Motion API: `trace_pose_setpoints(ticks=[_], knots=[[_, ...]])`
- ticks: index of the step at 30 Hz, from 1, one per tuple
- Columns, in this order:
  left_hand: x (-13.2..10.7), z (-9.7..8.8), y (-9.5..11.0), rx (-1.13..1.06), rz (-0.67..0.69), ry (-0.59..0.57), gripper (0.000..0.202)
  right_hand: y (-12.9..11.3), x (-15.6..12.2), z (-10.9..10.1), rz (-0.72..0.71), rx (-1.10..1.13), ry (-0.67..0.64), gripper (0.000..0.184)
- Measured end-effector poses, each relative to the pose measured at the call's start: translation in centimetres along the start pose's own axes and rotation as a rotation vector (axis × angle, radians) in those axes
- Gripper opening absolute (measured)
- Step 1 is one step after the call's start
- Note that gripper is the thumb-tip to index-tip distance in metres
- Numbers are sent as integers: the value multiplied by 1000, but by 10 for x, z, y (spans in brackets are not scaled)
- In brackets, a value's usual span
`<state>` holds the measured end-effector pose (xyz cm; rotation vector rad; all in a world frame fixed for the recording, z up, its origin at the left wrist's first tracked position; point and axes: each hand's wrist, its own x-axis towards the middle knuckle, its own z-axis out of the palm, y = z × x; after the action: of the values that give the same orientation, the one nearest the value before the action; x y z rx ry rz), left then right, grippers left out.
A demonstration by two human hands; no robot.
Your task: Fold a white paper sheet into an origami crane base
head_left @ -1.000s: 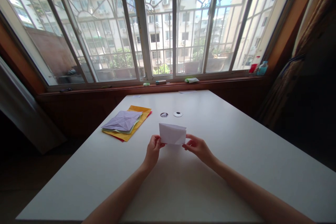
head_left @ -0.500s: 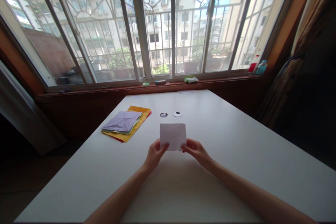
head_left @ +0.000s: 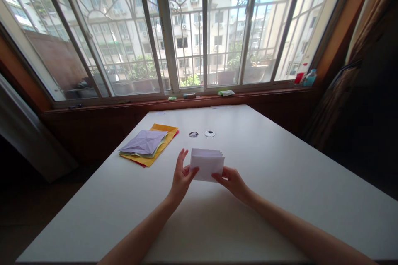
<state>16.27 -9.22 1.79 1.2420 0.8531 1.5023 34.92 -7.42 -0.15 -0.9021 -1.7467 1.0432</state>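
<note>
I hold a folded white paper (head_left: 207,165) just above the white table (head_left: 264,174), near its middle. My left hand (head_left: 181,178) grips the paper's left edge with the thumb, its other fingers stretched upward behind the sheet. My right hand (head_left: 231,181) pinches the paper's lower right corner. The paper shows several layered folds along its top edge.
A stack of coloured paper sheets (head_left: 149,145), lilac on top over yellow and red, lies at the left of the table. Two small round discs (head_left: 201,134) sit beyond the folded paper. Small items line the window sill (head_left: 199,96); bottles (head_left: 306,78) stand at its right end.
The paper went from a wide folded strip to a squarer shape, then tilted toward flat. My left fingers lifted and spread behind it.
</note>
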Motion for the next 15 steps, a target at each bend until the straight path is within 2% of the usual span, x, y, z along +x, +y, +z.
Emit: trace_pose_setpoints(ticks=[3, 6, 8, 10, 12, 15], knots=[[2, -4, 4, 12, -78, 30, 73, -5, -1, -1, -66, -145, -39, 21], [4, -7, 1, 28, -102, 45, 60, -11, 0, -3, -114, -209, 64, 18], [5, -7, -2, 13, -86, 30, 52, -14, 1, -5, -132, -180, 194, 28], [5, -6, -5, -2, -84, -9, 46, -14, 3, -8, -117, -107, 273, 45], [4, -4, -6, -1, -100, -38, 42, -13, 4, -10, -58, -5, 259, 57], [3, -4, -8, 29, -134, -100, 39, -10, 5, -11, 29, 125, 189, 54]])
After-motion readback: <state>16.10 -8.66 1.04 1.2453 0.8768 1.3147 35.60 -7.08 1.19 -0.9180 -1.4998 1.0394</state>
